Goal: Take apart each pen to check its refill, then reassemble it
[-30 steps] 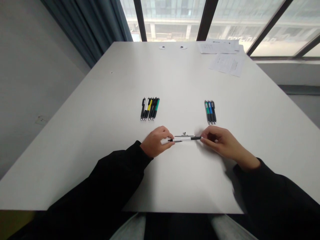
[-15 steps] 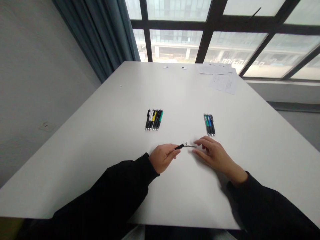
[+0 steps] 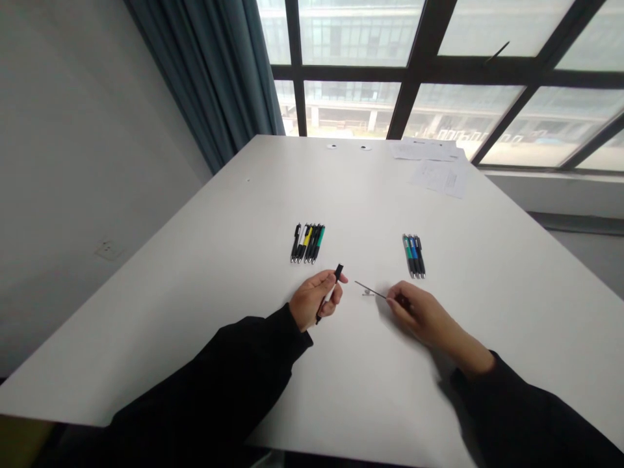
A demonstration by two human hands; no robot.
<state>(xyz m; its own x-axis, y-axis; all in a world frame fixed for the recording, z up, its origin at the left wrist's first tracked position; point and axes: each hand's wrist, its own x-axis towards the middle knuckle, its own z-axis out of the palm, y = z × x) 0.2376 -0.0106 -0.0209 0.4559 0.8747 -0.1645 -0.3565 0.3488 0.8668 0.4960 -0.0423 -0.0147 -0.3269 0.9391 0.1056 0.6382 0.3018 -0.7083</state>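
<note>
My left hand [image 3: 312,301] grips a pen barrel [image 3: 338,273]; my right hand [image 3: 420,313] pinches a refill [image 3: 370,290] by its right end, seemingly keeping the other clear.

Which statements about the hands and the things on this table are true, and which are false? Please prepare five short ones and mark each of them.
1. The left hand holds a pen barrel with a black grip. True.
2. The right hand holds a yellow pen. False: the right hand holds a thin dark rod.
3. The blue pen lies in the right group of pens. True.
4. The green pen of the left group of pens is at its left end. False: the green pen is at the right end.
5. The papers lie at the far end of the table. True.
</note>
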